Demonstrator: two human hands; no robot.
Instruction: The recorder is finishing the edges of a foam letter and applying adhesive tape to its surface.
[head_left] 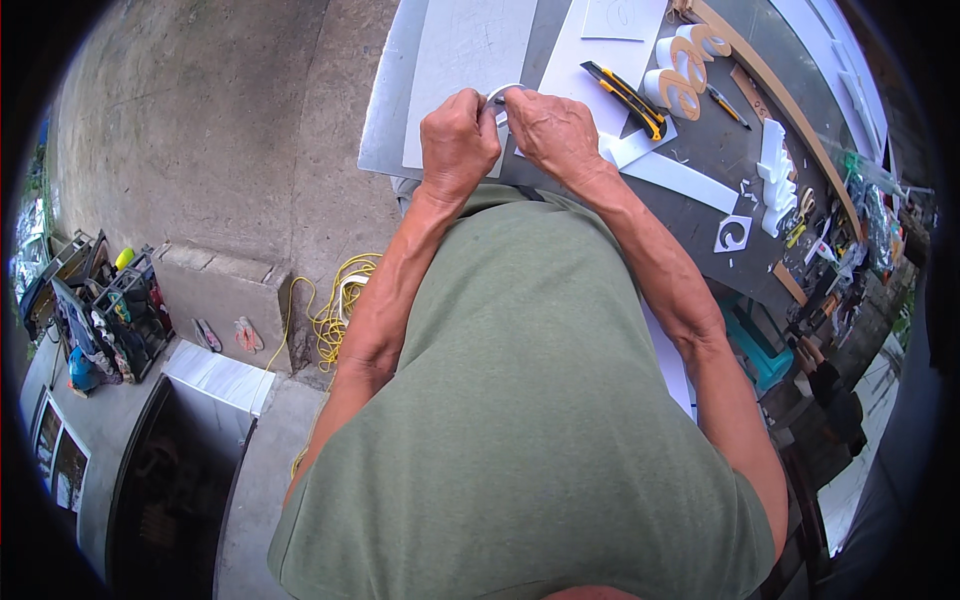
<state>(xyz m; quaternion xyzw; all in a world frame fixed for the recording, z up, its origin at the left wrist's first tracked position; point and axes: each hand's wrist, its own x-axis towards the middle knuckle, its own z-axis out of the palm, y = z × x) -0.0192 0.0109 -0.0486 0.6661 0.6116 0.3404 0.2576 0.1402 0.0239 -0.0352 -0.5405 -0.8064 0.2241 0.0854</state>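
Observation:
Both my hands are brought close together over the near edge of the table. My left hand [460,143] is closed, its fingers curled on one side of a small curved white piece [504,88]. On the other side, my right hand [552,132] pinches the same piece. Only its arched top shows between the fingers, so its full shape is hidden. Beneath them lies a pale flat board [468,50]. A yellow and black utility knife [625,100] rests on white sheet material to the right of my right hand.
White curled shapes with brown faces [688,70] stand beyond the knife, beside a slim yellow-black pen-like tool [728,107]. White strips [682,182], a cut-out square [733,234] and scraps lie on the dark tabletop [700,150]. Yellow cord [335,315] is coiled on the floor at left.

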